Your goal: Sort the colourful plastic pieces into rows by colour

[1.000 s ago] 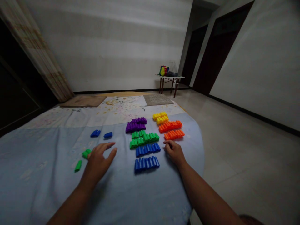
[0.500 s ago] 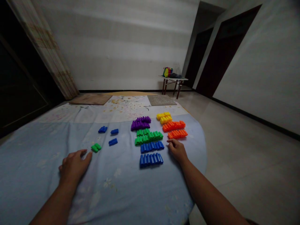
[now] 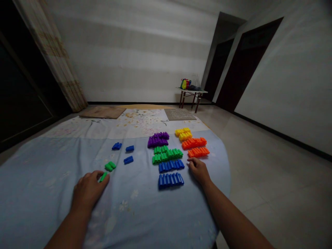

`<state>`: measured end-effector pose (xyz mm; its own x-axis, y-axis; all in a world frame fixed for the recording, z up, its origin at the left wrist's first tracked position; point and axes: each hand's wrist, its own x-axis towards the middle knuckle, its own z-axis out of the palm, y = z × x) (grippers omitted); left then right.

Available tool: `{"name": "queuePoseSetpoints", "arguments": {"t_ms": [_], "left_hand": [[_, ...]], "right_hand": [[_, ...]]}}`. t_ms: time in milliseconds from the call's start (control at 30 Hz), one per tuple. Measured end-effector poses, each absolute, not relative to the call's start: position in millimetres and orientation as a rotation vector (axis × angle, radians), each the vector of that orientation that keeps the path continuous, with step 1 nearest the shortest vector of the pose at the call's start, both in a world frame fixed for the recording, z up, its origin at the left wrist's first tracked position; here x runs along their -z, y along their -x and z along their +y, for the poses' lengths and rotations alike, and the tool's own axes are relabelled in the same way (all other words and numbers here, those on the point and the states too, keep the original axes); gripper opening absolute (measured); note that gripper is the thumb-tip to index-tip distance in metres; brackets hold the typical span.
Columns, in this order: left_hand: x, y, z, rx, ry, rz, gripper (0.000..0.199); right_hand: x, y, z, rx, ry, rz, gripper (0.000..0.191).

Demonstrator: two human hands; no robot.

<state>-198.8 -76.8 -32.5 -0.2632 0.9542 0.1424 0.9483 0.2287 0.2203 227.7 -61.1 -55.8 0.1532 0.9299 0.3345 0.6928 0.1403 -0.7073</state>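
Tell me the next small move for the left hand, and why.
I'd probably slide the single green piece against the loose green pieces just beyond it: the left hand already grips it, the colours match, and the gap between them looks small.

blue rows (image 3: 171,181): 2 | orange rows (image 3: 194,143): 2 | yellow rows (image 3: 185,136): 2 | purple rows (image 3: 157,142): 2

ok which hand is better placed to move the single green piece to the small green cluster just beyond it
Left, most likely: the left hand holds the green piece, close to the small green cluster. The right hand is well away, beside the blue rows and orange rows.
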Motion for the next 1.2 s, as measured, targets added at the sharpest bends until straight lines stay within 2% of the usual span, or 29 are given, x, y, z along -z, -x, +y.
{"name": "queuePoseSetpoints", "arguments": {"t_ms": [167, 933, 1200], "left_hand": [[34, 201, -76, -0.497, -1.892, 2.357, 0.043], [28, 167, -90, -0.970, -1.876, 1.984, 0.037], [20, 175, -91, -1.013, -1.787, 2.146, 0.036]], "right_hand": [[57, -228, -61, -0.370, 1.599, -1.595, 0.029], [56, -233, -66, -0.484, 1.630, -1.612, 0.034], [57, -233, -65, -0.520, 1.632, -1.584, 0.034]]}}
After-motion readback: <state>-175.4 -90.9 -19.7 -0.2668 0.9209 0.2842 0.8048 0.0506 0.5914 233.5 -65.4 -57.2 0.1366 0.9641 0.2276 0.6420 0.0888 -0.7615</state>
